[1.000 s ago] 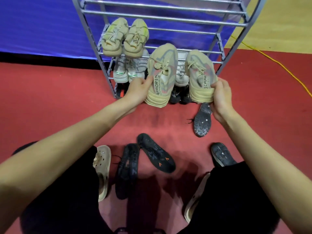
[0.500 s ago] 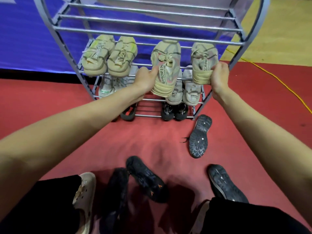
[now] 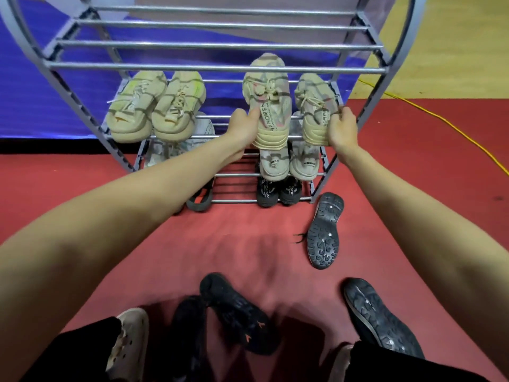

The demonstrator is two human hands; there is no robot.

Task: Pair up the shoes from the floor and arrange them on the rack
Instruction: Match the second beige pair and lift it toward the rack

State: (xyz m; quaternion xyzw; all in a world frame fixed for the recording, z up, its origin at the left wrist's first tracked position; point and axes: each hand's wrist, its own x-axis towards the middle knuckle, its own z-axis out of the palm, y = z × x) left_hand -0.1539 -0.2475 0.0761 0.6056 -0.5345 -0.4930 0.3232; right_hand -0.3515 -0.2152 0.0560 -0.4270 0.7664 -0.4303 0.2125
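Holding: two beige sneakers at the rack [image 3: 327,69], on the tier under its top bars
Left hand [image 3: 242,130]: clasps the left sneaker [image 3: 268,106] by its side near the heel
Right hand [image 3: 341,128]: clamps the right sneaker [image 3: 315,111] at the heel
Same tier: one more beige pair [image 3: 155,107]
Floor: four black shoes, one sole-up shoe [image 3: 325,230] by the rack's foot

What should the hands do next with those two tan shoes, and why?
Probably let go. The left hand and right hand each grip a tan shoe, toes already on the second shelf beside another pair; black shoes wait on the floor.
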